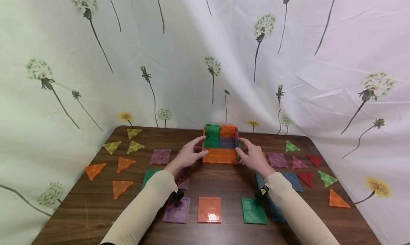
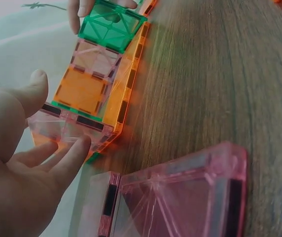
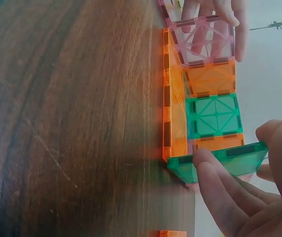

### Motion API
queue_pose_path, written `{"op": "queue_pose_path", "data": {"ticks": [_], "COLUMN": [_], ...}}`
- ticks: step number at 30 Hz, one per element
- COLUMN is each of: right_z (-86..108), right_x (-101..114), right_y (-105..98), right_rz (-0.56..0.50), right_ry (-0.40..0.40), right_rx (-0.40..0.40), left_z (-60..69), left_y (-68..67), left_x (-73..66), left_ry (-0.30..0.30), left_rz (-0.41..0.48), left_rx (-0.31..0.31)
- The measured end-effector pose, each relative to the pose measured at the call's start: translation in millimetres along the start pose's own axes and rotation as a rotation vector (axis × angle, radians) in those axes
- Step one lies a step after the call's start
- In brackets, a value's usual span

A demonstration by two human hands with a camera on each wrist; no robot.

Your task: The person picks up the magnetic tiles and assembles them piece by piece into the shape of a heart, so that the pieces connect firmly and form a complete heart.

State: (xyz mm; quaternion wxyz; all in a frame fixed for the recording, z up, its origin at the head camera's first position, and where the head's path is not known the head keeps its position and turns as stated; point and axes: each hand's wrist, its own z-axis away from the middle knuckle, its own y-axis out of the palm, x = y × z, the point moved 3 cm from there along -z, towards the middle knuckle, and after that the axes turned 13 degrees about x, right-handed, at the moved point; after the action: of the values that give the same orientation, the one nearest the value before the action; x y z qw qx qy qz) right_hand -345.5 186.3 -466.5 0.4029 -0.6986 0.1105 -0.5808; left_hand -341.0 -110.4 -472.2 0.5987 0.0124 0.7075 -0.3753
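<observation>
A box of see-through magnetic tiles [image 1: 221, 156] stands near the far table edge, with orange front tiles and green, orange and bluish tiles behind. At its left end is my left hand [image 1: 189, 153]. Its fingertips touch the pink end tile [image 2: 84, 127], while the thumb stays apart, pointing up. My right hand [image 1: 254, 156] is at the opposite end. In the right wrist view its fingers lie against the green end tile [image 3: 239, 155], one fingertip at the top edge and the thumb near the far corner. Neither hand visibly curls round a tile.
Flat square tiles lie nearer: purple [image 1: 177, 210], orange [image 1: 209, 210], green [image 1: 254, 210] and blue [image 1: 292, 181]. Yellow triangles [image 1: 135, 147] and orange triangles [image 1: 121, 188] are at left. Red [image 1: 305, 178] and green triangles [image 1: 327, 178] lie at right. A flowered cloth [image 1: 192, 42] hangs behind the table.
</observation>
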Motion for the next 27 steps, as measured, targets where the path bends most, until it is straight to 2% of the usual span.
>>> {"op": "queue_pose_path", "data": {"ticks": [5, 8, 12, 17, 20, 23, 27], "right_z": [-2.5, -2.0, -0.6, -0.7, -0.5, 0.1, 0.5], "right_x": [1, 0, -1, -2, -2, -1, 0], "right_y": [-1, -1, -1, -1, -2, -2, -2], "right_rz": [0.019, 0.022, 0.014, 0.009, 0.009, 0.006, -0.001], "right_ry": [0.012, 0.015, 0.016, 0.017, 0.021, 0.025, 0.024], "right_rx": [0.001, 0.008, 0.014, 0.016, 0.019, 0.025, 0.035], "left_z": [2.6, 7.1, 16.7, 39.0, 53.2, 65.3, 76.6], "left_y": [-5.0, -10.5, -24.9, -52.8, -69.0, -81.0, -90.5], "left_x": [-1.0, 1.0, 7.7, 23.1, 35.8, 47.7, 57.7], "left_ry": [0.002, 0.006, 0.013, -0.006, -0.031, -0.080, -0.156], "left_rz": [-0.013, -0.050, -0.147, -0.319, -0.420, -0.497, -0.537], "left_rx": [0.011, -0.003, -0.049, -0.062, -0.024, 0.052, 0.147]}}
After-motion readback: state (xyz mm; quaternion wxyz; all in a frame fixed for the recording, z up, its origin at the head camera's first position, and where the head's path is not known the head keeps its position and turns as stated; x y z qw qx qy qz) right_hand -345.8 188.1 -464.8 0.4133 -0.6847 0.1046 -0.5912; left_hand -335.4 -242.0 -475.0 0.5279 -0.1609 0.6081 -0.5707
